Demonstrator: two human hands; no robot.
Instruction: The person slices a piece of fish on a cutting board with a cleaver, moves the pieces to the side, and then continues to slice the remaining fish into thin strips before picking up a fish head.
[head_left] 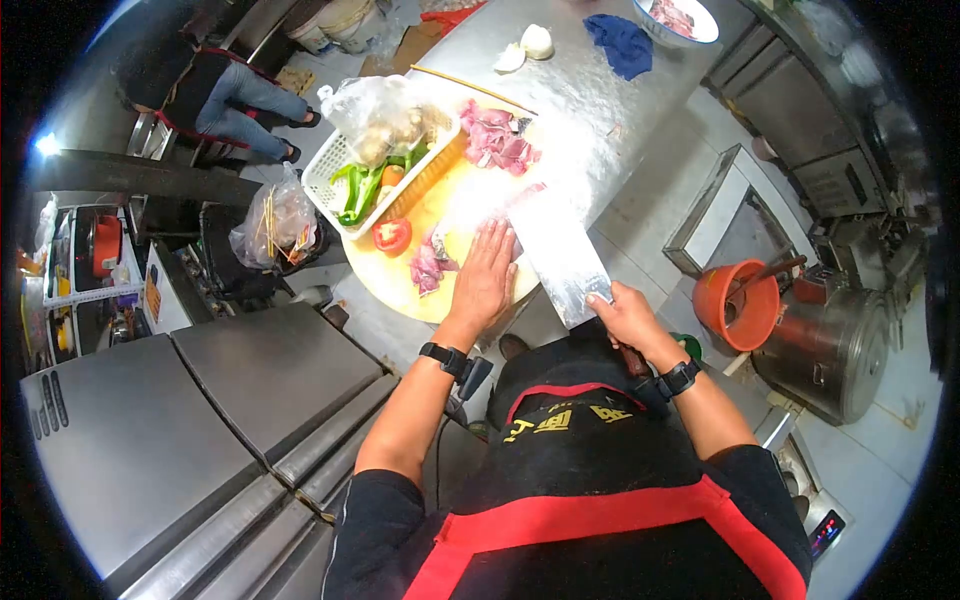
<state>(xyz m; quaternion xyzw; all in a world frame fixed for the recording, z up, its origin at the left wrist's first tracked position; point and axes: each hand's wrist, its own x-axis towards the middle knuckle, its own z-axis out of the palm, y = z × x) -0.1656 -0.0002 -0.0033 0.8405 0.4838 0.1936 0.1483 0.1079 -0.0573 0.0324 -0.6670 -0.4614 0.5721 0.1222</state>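
My right hand (632,318) grips the handle of a cleaver (563,258), its broad blade pointing away over the right edge of the round yellow cutting board (388,268). My left hand (487,275) lies on the board with fingers stretched forward, beside the blade; glare blurs what lies under the fingertips. Pieces of raw meat (430,270) with some dark skin are left of that hand. A larger pile of raw meat (497,140) sits farther back. Near the board's left side is a cut tomato (392,236).
A white basket (335,208) holds green peppers (358,190) and a plastic bag (380,115). Onion pieces (537,41), a blue cloth (622,45) and a bowl of meat (680,22) are on the metal table. Right stands an orange bucket (735,300); another person (225,95) is at upper left.
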